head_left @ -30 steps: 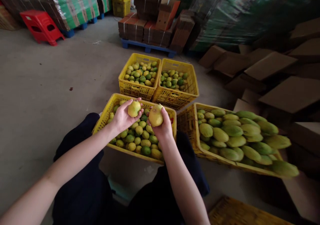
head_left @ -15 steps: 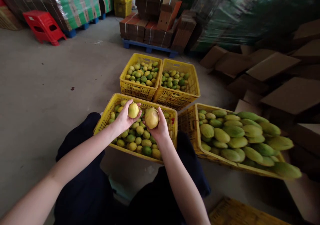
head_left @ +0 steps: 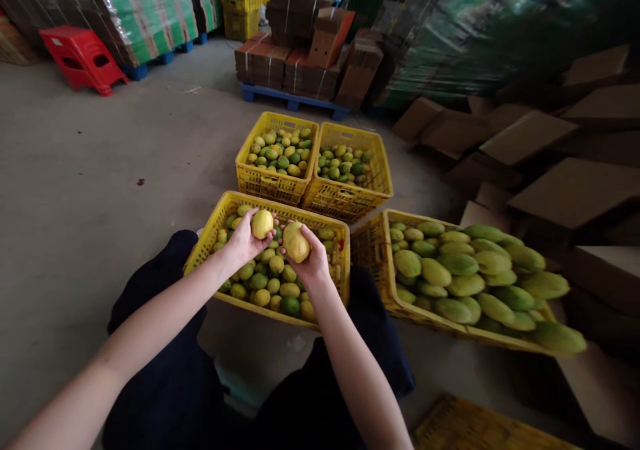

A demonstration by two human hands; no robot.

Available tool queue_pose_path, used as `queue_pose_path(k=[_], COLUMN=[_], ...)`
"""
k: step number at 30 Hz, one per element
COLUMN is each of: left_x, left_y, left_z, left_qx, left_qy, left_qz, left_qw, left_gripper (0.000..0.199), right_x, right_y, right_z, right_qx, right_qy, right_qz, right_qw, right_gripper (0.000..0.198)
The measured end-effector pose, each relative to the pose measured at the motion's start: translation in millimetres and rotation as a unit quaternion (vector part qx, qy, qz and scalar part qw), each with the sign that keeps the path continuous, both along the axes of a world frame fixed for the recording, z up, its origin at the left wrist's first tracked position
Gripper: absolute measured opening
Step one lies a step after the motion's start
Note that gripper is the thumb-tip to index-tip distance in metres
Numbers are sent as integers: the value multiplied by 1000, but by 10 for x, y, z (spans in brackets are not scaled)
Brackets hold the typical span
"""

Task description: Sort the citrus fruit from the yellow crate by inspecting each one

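Note:
My left hand [head_left: 246,238] is closed around a smooth yellow fruit [head_left: 263,224], lemon-like in size and colour. Close beside it, my right hand [head_left: 314,258] grips a larger-looking yellow lump of fruit [head_left: 297,245]; whether that is one fruit or two pressed together, I cannot tell. Both hands are above a yellow plastic crate [head_left: 327,220] that stands between my knees. Inside lie many small yellow and green fruits [head_left: 275,264], partly hidden by my hands and forearms.
Behind stand two yellow crates [head_left: 277,182] [head_left: 350,203] of similar small fruit. To the right, another crate [head_left: 395,297] is heaped with long green papaya-like fruit [head_left: 460,264]. Flattened cardboard [head_left: 575,190] lies beyond. A red stool [head_left: 83,57] and a loaded blue pallet [head_left: 293,101] are farther off.
The view has shifted slightly. My right hand has turned its fruit, so a double-bump outline now shows instead of a round face. My left hand still holds its fruit.

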State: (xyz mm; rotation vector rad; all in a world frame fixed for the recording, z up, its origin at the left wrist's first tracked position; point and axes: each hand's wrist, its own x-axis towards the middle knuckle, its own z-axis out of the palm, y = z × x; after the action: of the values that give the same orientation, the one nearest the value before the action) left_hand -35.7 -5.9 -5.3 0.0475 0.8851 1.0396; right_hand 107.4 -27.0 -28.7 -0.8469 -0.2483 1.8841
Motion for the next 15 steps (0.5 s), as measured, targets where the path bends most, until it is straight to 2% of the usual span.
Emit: queue_pose_path(k=[5,9,12,15], left_x=[-49,-57,7,83], left_y=[-3,6,27,48], left_z=[77,50,12,-8], left_qx=[15,-2,-16,-32], left_qy=[-11,-24,5,40], left_qz=[-11,-44,7,94], left_qw=[1000,999,1000,994], left_gripper=[30,28,24,18], right_x=[28,71,84,77], right_y=[7,22,26,36], right_z=[-27,-8,24,30], right_qx=[51,65,72,34], right_qy=[-29,-16,13,49], right_qz=[3,4,2,-6], right_qw=[998,998,997,998], right_gripper=[32,32,30,24])
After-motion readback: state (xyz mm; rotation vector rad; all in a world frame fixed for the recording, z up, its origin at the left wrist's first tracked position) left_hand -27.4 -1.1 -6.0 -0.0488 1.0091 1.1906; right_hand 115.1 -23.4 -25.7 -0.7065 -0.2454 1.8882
